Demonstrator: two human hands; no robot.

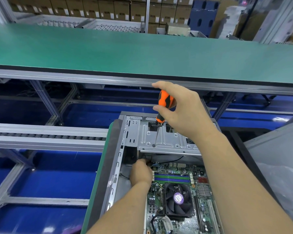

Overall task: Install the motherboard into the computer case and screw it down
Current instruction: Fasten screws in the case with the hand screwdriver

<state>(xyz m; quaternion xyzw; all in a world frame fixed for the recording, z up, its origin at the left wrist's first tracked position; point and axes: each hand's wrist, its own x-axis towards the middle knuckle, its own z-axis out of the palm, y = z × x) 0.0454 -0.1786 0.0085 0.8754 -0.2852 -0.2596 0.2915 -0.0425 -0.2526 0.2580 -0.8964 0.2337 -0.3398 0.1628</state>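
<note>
Gripping: right hand (179, 108) has its fingers curled round the orange-and-black handle of the screwdriver (164, 105), held nearly upright over the far end of the computer case (123, 132).
Tip: the screwdriver's shaft runs down to a hole on the silver drive cage (166, 141); looks like it's touching there, but whether a screw sits under it is too small to tell.
Left hand: left hand (140, 173) is down inside the case at the far-left corner of the motherboard (176, 191), fingers curled in tight. Pretty sure it's pinching something small and dark by the board's edge, but honestly can't tell what, or if it's really held.
Board: motherboard lies flat in the case, green PCB facing up, under and nearer than the drive cage.
On the board: black CPU fan (178, 200) in the middle with a round purple and white sticker on its hub, print too small to read. Blue and green RAM slots (172, 178) just beyond the fan.
Case: lies open on its side on a green-edged bench (98, 183).
Background: long green conveyor table (125, 51) across the view, stacked brown cartons (91, 9) behind it with white labels, none readable.
Writing: no brand readable anywhere.
</note>
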